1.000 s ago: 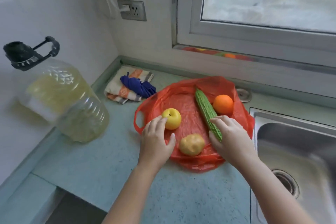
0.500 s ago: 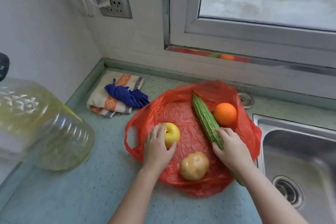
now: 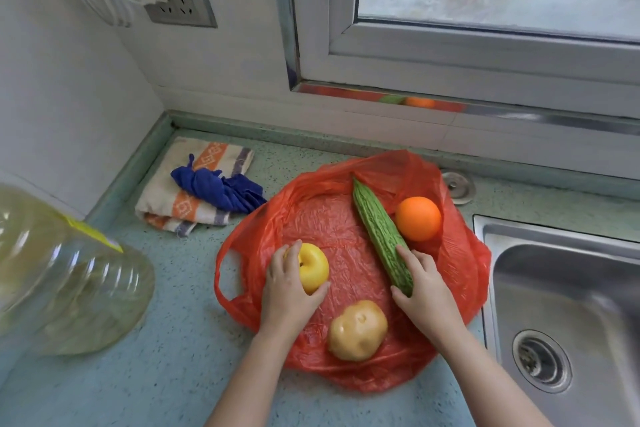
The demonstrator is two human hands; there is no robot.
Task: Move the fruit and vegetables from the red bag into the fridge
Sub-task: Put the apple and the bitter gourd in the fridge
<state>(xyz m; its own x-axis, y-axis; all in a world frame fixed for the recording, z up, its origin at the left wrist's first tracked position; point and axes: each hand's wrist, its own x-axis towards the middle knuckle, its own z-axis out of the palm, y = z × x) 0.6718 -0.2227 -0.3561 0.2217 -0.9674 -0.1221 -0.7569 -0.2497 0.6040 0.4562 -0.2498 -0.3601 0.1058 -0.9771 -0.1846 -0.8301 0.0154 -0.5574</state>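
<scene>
The red bag lay spread open on the counter in the lower middle of the frame. It held four things: a yellow apple at its left, a bitter gourd slanting across the middle, an orange just beside the gourd at upper right, and a potato near the bottom edge.

The left hand curled its fingers round the apple. The right hand wrapped fingers and thumb round the gourd's lower end. Whether either was off the plastic could not be told.

The lift probably wanted a hold nearer the gourd's middle, since it might tip and knock the orange. At the left edge, a large clear bottle held yellowish liquid. No fridge was in view.
</scene>
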